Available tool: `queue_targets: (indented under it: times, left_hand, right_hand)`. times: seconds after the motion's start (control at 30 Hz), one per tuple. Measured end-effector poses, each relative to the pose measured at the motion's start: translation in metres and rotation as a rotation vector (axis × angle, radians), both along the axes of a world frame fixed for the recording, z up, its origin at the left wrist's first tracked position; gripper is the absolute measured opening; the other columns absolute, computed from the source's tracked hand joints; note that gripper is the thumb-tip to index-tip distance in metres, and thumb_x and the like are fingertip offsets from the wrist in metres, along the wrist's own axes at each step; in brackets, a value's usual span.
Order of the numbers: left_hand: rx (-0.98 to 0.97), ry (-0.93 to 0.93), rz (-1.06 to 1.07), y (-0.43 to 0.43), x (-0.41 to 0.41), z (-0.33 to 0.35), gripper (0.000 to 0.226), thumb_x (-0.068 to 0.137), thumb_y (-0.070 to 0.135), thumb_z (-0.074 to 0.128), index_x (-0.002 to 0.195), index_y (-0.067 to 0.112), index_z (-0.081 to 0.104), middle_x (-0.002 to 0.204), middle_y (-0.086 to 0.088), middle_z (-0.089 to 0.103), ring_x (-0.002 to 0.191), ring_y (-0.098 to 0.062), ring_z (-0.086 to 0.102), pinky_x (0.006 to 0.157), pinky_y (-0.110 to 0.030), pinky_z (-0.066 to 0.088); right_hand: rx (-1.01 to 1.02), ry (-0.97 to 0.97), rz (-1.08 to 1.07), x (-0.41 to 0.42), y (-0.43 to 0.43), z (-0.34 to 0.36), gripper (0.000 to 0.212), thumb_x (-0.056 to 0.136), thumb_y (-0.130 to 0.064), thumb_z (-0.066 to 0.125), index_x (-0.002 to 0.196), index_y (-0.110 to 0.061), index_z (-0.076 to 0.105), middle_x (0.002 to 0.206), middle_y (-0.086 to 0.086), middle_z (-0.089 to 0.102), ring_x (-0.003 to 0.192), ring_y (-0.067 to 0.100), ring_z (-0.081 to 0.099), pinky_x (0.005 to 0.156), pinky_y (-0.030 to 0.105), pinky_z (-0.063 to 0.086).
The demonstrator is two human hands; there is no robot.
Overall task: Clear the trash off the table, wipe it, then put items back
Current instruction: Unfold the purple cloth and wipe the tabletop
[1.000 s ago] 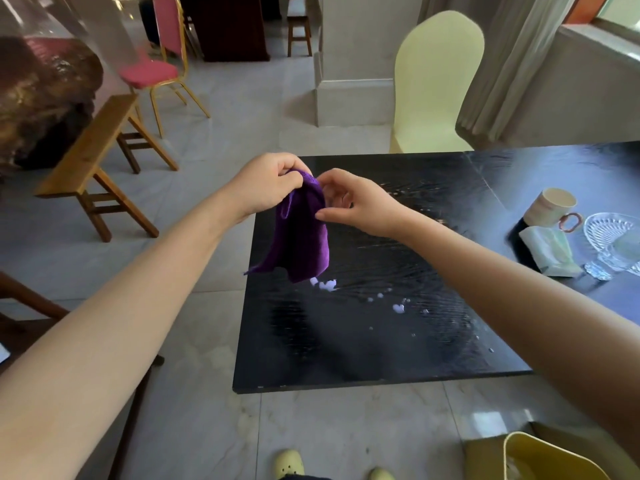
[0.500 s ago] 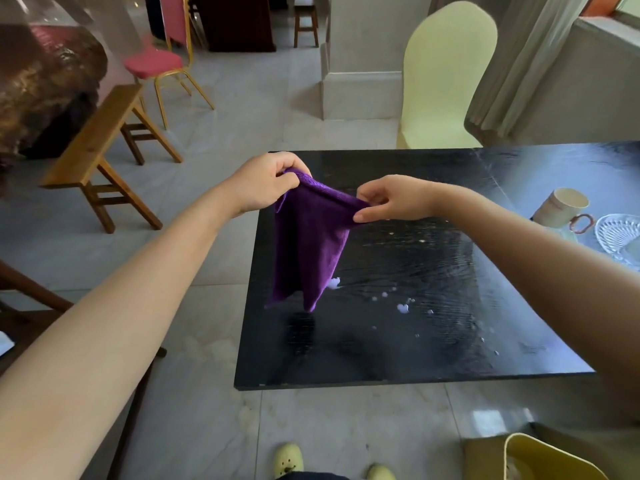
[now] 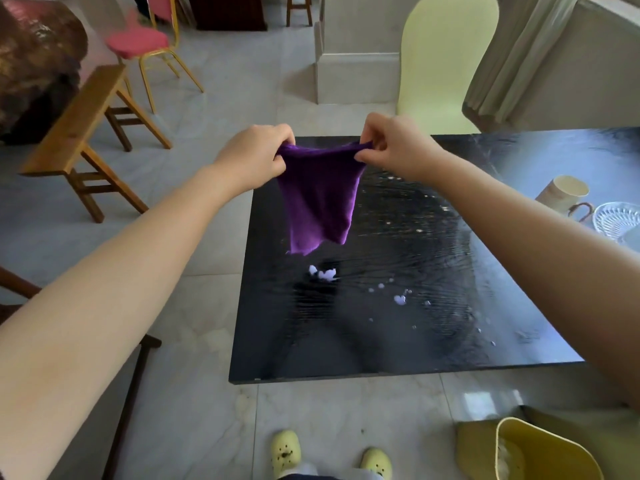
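Note:
A purple cloth (image 3: 320, 199) hangs in the air over the far left part of the black table (image 3: 398, 348). My left hand (image 3: 254, 155) pinches its top left corner and my right hand (image 3: 394, 147) pinches its top right corner, so the top edge is stretched between them. The cloth's lower end hangs just above the tabletop. White spilled drops (image 3: 323, 273) lie on the table below the cloth, with smaller drops (image 3: 400, 299) to their right.
A cream mug (image 3: 562, 194) and a clear glass dish (image 3: 616, 220) stand at the table's right edge. A yellow bin (image 3: 540, 452) sits on the floor at bottom right. A yellow covered chair (image 3: 446, 60) is behind the table, a wooden bench (image 3: 83, 133) to the left.
My right hand has pulled away from the left, spreading the bunched cloth open between both hands. The cloth has been lifted slightly higher above the table.

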State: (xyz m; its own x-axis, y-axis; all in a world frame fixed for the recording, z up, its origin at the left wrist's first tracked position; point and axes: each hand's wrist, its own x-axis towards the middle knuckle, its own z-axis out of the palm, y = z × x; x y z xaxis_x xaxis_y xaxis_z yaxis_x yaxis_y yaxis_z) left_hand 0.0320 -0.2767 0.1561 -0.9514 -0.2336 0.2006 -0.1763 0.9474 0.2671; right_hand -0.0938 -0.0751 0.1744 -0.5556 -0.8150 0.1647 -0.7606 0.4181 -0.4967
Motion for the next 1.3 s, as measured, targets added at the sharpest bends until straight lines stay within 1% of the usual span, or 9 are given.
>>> queue_targets:
  times: [0.2,0.37,0.5,0.63,0.73,0.83,0.93,1.17,1.3]
  left_hand:
    - [0.049,-0.077,-0.017,0.046,0.054,-0.088,0.026,0.078,0.005,0.048,0.100,0.017,0.059,0.095,-0.007,0.067,0.086,-0.030,0.060,0.063,-0.031,0.039]
    - [0.385,-0.331,0.053,0.091,0.113,-0.184,0.029,0.081,0.014,0.051,0.106,0.022,0.064,0.094,0.005,0.069,0.072,-0.009,0.059,0.062,-0.024,0.041]
    - [0.583,-0.285,0.159,0.083,0.105,-0.215,0.028,0.082,0.011,0.053,0.105,0.018,0.068,0.106,0.001,0.070,0.079,-0.003,0.055,0.074,-0.018,0.040]
    - [0.652,-0.212,0.282,0.057,0.059,-0.223,0.030,0.084,0.010,0.052,0.109,0.018,0.067,0.112,0.003,0.068,0.089,-0.005,0.054,0.076,-0.015,0.038]
    - [0.761,-0.149,0.422,0.040,0.034,-0.237,0.034,0.089,0.016,0.052,0.122,0.019,0.059,0.124,-0.004,0.063,0.103,-0.016,0.058,0.088,-0.025,0.046]
    - [0.498,-0.240,0.486,0.027,0.041,-0.271,0.047,0.097,0.025,0.041,0.143,0.019,0.035,0.149,-0.010,0.040,0.135,-0.028,0.037,0.110,-0.040,0.032]
    - [0.182,-0.399,0.512,0.020,0.060,-0.313,0.054,0.099,0.038,0.028,0.149,0.024,0.015,0.160,-0.005,0.012,0.147,-0.024,0.008,0.119,-0.043,0.009]
    - [-0.031,-0.336,0.507,0.021,0.067,-0.345,0.057,0.096,0.045,0.014,0.149,0.023,0.011,0.159,-0.004,0.010,0.148,-0.021,0.007,0.120,-0.044,0.006]
    - [-0.040,-0.341,0.504,0.024,0.067,-0.341,0.060,0.094,0.045,0.008,0.148,0.021,0.016,0.158,-0.006,0.017,0.146,-0.024,0.014,0.118,-0.045,0.010]
  right_hand:
    - [0.181,-0.223,0.082,0.028,0.042,-0.085,0.029,0.079,-0.013,0.071,0.109,-0.013,0.066,0.090,0.001,0.063,0.073,0.013,0.054,0.061,0.012,0.038]
    - [0.453,-0.425,0.123,0.069,0.077,-0.178,0.023,0.082,-0.014,0.068,0.104,-0.013,0.072,0.083,-0.006,0.060,0.066,0.005,0.052,0.061,0.013,0.034]
    - [0.418,-0.496,0.007,0.069,0.071,-0.210,0.020,0.083,-0.015,0.066,0.103,-0.014,0.072,0.079,-0.003,0.062,0.068,0.007,0.054,0.069,0.019,0.036]
    - [0.264,-0.442,-0.208,0.043,0.032,-0.223,0.026,0.084,-0.012,0.061,0.110,-0.009,0.067,0.103,0.012,0.070,0.097,0.027,0.063,0.081,0.027,0.044]
    - [0.380,-0.117,-0.235,0.034,0.004,-0.240,0.055,0.087,-0.032,0.059,0.136,-0.013,0.045,0.131,0.016,0.052,0.122,0.036,0.046,0.099,0.041,0.039]
    - [0.623,0.123,0.070,0.047,-0.013,-0.276,0.078,0.087,-0.059,0.046,0.151,-0.029,0.013,0.160,0.008,0.012,0.146,0.036,0.008,0.117,0.055,0.010]
    - [0.644,0.145,0.283,0.050,-0.028,-0.315,0.078,0.086,-0.068,0.035,0.150,-0.037,0.004,0.162,0.001,-0.007,0.147,0.033,-0.012,0.116,0.056,-0.009]
    - [0.455,0.193,0.219,0.068,-0.013,-0.354,0.083,0.077,-0.079,0.030,0.149,-0.039,0.018,0.161,0.007,0.012,0.147,0.038,0.002,0.115,0.063,0.001]
    - [0.416,0.194,0.106,0.070,-0.019,-0.351,0.063,0.086,-0.067,0.027,0.144,-0.043,0.030,0.158,0.002,0.024,0.146,0.035,0.018,0.114,0.062,0.009]
